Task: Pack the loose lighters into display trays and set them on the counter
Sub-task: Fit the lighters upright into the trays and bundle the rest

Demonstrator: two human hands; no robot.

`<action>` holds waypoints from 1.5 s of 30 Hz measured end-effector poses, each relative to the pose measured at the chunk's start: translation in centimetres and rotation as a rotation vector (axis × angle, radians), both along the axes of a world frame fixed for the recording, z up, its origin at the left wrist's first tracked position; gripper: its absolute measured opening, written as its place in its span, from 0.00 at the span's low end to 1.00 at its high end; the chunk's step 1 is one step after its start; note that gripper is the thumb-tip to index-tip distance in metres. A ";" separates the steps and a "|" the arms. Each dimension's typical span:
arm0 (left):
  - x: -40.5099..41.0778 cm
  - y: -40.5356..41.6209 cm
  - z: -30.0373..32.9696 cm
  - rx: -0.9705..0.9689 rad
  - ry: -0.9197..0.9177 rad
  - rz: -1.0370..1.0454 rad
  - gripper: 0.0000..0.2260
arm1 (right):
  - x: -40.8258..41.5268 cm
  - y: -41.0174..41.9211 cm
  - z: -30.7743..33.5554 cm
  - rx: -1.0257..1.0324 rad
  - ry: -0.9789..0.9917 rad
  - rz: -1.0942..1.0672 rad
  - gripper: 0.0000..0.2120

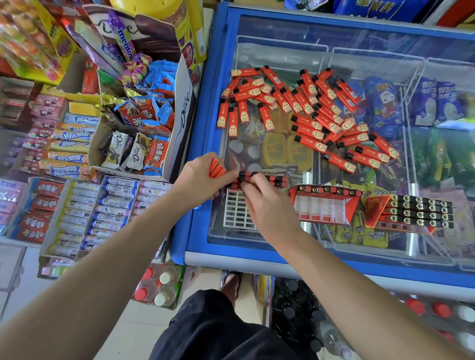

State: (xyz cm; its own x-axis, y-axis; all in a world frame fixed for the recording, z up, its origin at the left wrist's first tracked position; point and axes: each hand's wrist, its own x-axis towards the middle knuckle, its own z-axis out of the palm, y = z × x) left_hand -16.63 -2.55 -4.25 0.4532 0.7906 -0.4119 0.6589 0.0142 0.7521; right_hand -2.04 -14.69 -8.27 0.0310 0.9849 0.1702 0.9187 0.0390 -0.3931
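Observation:
Many loose red lighters [308, 112] lie scattered on the glass lid of a blue freezer [335, 266]. A white grid tray [236, 210] sits at the lid's near left, with a row of lighters [268, 179] standing along its far edge. My left hand [201, 182] grips a small bundle of red lighters [216, 168]. My right hand [267, 205] pinches a lighter at the row's left end, over the tray. To the right stand a partly filled red tray [324, 205] and a nearly full red tray [413, 211].
A Dove carton of sweets [152, 117] and shelves of candy boxes [69, 190] crowd the left side. Ice cream packets show under the freezer glass. Bottles [160, 287] stand on the floor below, beside my dark shorts.

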 end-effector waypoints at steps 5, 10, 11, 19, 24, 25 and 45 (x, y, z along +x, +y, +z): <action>0.8 0.2 1.3 -0.045 -0.093 0.070 0.11 | -0.2 -0.2 1.2 0.000 0.055 -0.040 0.09; 2.1 0.4 1.8 -0.066 -0.167 0.157 0.14 | -0.5 0.6 3.7 0.078 0.272 -0.054 0.12; 2.3 0.4 1.9 -0.080 -0.175 0.181 0.15 | -0.5 0.7 4.2 0.084 0.292 -0.024 0.14; 3.4 0.1 2.8 -0.335 -0.166 0.128 0.14 | 1.0 0.2 5.5 0.159 0.083 0.145 0.15; 4.2 -0.7 3.2 -0.375 -0.158 0.100 0.16 | 1.4 -0.4 5.4 0.200 0.173 0.121 0.10; 4.3 -0.7 3.2 -0.381 -0.153 0.095 0.18 | 1.4 -0.5 5.5 0.201 0.246 0.082 0.10; 2.5 -1.2 1.5 0.139 0.114 -0.178 0.13 | 2.9 -2.4 2.8 -0.078 0.395 -0.216 0.12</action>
State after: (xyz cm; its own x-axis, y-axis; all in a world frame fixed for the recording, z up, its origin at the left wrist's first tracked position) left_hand -14.08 -3.72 -2.70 0.5468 0.7553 -0.3612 0.7226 -0.2078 0.6592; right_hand 0.82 -17.09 -5.44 0.2852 0.9580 0.0297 0.6817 -0.1810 -0.7089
